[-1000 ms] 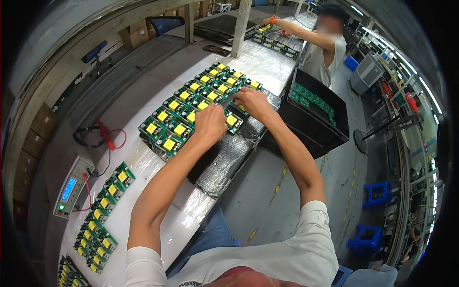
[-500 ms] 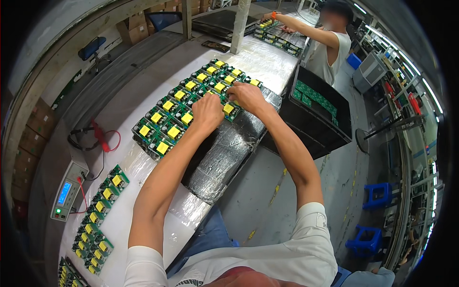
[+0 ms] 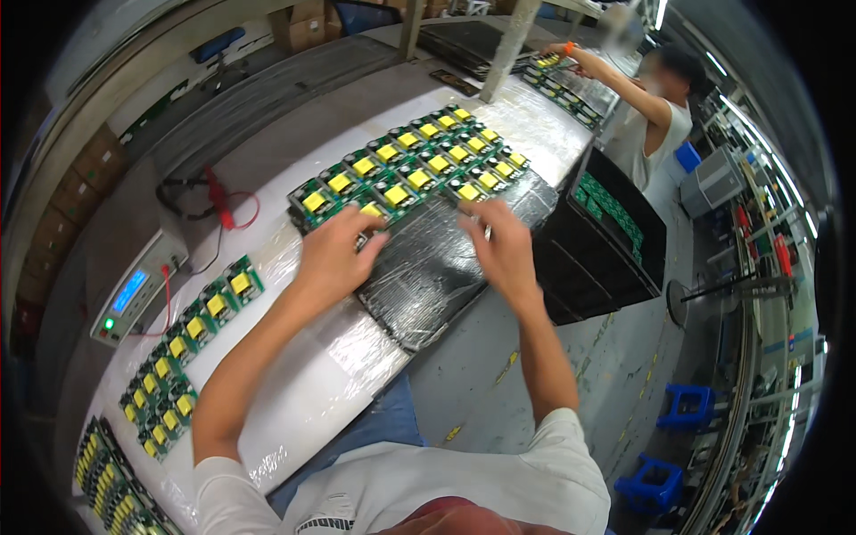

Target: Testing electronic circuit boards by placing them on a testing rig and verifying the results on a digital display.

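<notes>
Rows of green circuit boards [image 3: 415, 178] with yellow transformers lie side by side on a black, film-wrapped pad [image 3: 437, 267]. My left hand [image 3: 337, 259] is at the near left part of the rows, its fingertips at the edge of a board and its thumb held apart. Over the pad's right half, my right hand [image 3: 504, 245] has thumb and forefinger apart, with the forefinger beside the front-row boards. Neither hand shows anything gripped. The left hand partly hides the boards beneath it.
A slanting line of similar boards [image 3: 196, 325] lies at left, beside a bench meter [image 3: 134, 290] with red leads [image 3: 218, 198]. More boards [image 3: 111, 477] sit lower left. Right of the table stands a black bin [image 3: 584, 259] holding green boards. A co-worker [image 3: 655, 116] stands beyond it.
My hands have come apart from close together over the boards. The left has moved to the near left of the rows, and the right has drawn back over the pad. The view has shifted.
</notes>
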Demonstrator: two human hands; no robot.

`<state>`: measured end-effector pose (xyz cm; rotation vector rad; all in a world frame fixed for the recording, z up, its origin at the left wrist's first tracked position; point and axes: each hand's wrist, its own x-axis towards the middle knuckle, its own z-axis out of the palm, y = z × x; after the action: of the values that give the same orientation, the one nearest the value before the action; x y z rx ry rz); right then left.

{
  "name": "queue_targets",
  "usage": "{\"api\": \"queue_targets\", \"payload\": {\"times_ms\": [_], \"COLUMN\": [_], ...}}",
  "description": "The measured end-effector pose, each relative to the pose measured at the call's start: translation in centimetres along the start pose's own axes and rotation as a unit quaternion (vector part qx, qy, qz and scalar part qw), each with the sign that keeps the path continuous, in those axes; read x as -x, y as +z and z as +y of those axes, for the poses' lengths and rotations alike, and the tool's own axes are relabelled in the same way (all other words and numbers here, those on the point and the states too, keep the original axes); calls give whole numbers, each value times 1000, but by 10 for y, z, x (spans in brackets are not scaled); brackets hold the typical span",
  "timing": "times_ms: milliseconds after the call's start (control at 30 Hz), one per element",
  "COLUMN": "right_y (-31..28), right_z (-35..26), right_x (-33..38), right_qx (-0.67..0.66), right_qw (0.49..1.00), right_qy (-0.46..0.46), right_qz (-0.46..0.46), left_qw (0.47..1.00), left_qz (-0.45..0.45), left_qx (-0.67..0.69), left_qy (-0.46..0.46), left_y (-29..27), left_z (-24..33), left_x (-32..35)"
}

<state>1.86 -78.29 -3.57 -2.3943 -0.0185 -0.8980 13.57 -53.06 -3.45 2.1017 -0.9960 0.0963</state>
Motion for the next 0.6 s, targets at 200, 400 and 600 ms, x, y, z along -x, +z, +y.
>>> {"api": "queue_targets", "payload": {"times_ms": [200,400,600], "right_y": [70,151,250], "right_z": [-156,-278,-362], "right_x": [92,128,111], "right_qx": [-241,-297,-50], "right_qw": [954,889,928], "right_qy": [41,-96,-242], "right_qz": [-174,-334,-280], "left_qw": [980,880,888], "left_qz": [34,148,186], "left_qx": [-58,-287,-230], "left_qy": [-189,-349,-351], "left_y": [-151,-232,-252], "left_z": [8,-14,-49], "left_x": [220,398,435]}}
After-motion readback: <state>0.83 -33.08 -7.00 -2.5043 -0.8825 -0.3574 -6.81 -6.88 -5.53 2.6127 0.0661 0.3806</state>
